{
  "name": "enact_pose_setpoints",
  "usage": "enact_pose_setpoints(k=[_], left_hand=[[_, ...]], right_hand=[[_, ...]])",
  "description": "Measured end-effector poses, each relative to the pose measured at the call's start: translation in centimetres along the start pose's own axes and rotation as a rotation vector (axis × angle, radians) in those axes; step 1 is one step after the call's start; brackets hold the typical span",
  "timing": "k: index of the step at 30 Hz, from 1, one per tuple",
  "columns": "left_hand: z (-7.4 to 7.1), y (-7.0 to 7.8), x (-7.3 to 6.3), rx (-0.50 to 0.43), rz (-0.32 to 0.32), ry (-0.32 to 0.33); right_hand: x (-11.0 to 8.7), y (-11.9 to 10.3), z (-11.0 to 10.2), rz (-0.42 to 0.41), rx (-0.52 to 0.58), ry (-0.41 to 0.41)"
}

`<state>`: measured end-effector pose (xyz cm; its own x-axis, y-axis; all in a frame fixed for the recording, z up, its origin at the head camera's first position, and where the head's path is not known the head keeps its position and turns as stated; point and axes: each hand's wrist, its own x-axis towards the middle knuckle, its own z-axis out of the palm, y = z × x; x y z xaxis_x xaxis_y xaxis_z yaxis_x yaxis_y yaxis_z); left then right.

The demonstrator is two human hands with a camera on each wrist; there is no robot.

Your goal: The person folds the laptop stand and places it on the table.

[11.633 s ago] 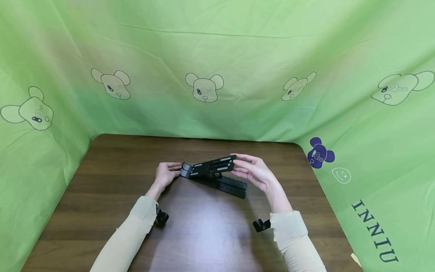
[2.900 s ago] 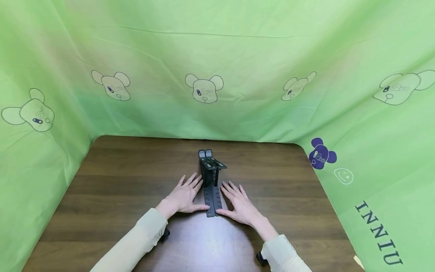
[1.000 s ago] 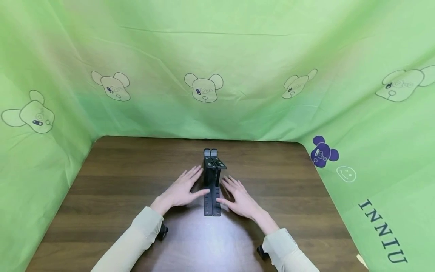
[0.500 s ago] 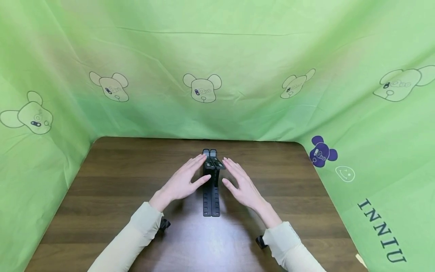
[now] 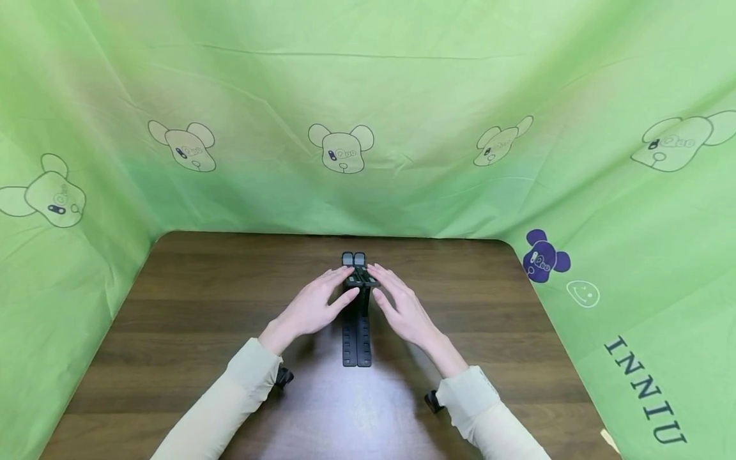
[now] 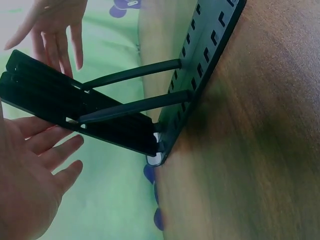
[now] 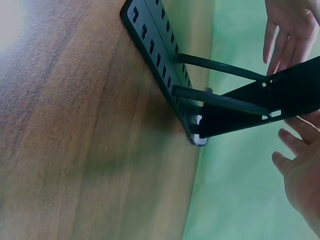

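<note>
A black folding laptop stand (image 5: 357,342) stands on the table, its slotted base pointing toward me and its grey-padded hooks (image 5: 353,259) at the far end. Two struts (image 6: 135,107) prop up its top plate (image 7: 300,92) at a slant. My left hand (image 5: 313,303) is at the plate's left edge, fingers extended, the fingertips overlapping its top in the head view. On the opposite side, my right hand (image 5: 405,313) has its fingers extended along the right edge. Both thumbs lie near the plate's near end.
The stand rests on a brown wood-grain table (image 5: 201,332). Green curtains (image 5: 345,76) printed with bear heads enclose the back and both sides. A black wrist device (image 5: 283,377) shows below the left cuff, another (image 5: 434,401) by the right.
The stand, earlier crosswise with its plate held up by my right hand, now points toward me. My hands have moved from beside its base up to the plate's edges, and the fingertips have drawn closer together.
</note>
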<state>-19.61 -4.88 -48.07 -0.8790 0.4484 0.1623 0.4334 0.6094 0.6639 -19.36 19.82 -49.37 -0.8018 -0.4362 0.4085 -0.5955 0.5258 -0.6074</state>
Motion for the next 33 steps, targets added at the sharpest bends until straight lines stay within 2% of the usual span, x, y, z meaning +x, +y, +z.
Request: enact_pose_setpoints(k=[8, 18, 33], left_hand=[[0.2, -0.4, 0.4, -0.047, -0.004, 0.017], [-0.1, -0.6, 0.9, -0.071, -0.043, 0.015], [-1.2, -0.3, 2.2, -0.071, -0.042, 0.013]], right_hand=[[0.5, 0.2, 0.3, 0.027, 0.049, 0.001], [0.8, 0.3, 0.4, 0.042, 0.065, 0.007], [2.4, 0.1, -0.6, 0.083, 0.051, -0.015]])
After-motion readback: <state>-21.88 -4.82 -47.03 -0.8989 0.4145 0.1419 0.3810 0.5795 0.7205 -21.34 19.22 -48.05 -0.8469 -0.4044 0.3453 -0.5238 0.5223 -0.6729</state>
